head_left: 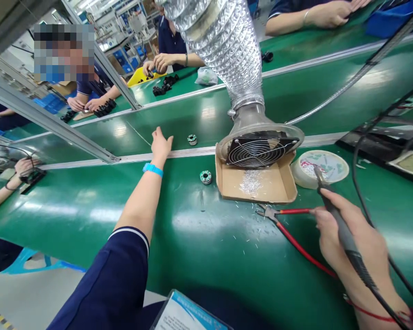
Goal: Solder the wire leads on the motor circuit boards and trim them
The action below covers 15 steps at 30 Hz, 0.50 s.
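Observation:
My left hand [161, 145] reaches out over the green belt beyond the metal rail, thumb and fingers apart, with nothing visible in it. To its right on the belt sits a small round coil part with a green top [192, 140]. A similar coil part [205, 177] rests on the near side of the rail. My right hand [353, 243] is closed around the grey handle of a soldering iron [340, 227]. The iron's tip is over a round, pale tape-roll-like container [304, 176]. Cutting pliers with red handles [292, 238] lie beside that hand, one handle end partly hidden.
A fan hood [261, 149] on a silver duct [227, 46] stands over a cardboard tray [258, 195] holding wire clippings. More clippings lie scattered on the table. A black cable runs down the right side. Co-workers' hands [163, 63] work across the belt.

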Tool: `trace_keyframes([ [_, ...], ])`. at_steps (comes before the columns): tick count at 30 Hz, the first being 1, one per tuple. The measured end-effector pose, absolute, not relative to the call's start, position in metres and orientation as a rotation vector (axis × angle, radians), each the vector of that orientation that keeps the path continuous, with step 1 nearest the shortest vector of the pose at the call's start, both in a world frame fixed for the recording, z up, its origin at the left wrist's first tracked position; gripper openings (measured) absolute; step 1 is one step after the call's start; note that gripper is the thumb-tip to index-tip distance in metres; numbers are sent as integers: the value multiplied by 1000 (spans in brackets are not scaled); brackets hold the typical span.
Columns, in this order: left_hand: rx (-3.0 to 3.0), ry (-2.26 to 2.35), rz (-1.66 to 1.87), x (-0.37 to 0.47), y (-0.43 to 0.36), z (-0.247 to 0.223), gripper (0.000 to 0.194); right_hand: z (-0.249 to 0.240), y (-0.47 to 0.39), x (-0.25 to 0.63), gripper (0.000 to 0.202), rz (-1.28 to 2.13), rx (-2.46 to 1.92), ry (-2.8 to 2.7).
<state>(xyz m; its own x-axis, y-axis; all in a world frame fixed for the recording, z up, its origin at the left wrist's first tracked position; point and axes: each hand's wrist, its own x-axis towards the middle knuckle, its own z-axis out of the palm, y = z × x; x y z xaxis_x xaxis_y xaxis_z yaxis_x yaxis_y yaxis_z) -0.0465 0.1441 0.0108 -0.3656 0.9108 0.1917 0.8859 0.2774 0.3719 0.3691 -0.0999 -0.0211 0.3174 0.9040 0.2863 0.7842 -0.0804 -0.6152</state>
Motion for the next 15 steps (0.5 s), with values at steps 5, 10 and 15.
trace_keyframes([
  [5,1729,2422,517,-79,134,18,39,-22,-95,366,61,225,-1830,-1515],
  [10,1977,2060,442,-55,72,11,39,-23,-97,367,70,289,-1874,-1493],
  [15,2073,1655,302,-35,-7,13,45,-20,-98,367,55,92,-1739,-1475],
])
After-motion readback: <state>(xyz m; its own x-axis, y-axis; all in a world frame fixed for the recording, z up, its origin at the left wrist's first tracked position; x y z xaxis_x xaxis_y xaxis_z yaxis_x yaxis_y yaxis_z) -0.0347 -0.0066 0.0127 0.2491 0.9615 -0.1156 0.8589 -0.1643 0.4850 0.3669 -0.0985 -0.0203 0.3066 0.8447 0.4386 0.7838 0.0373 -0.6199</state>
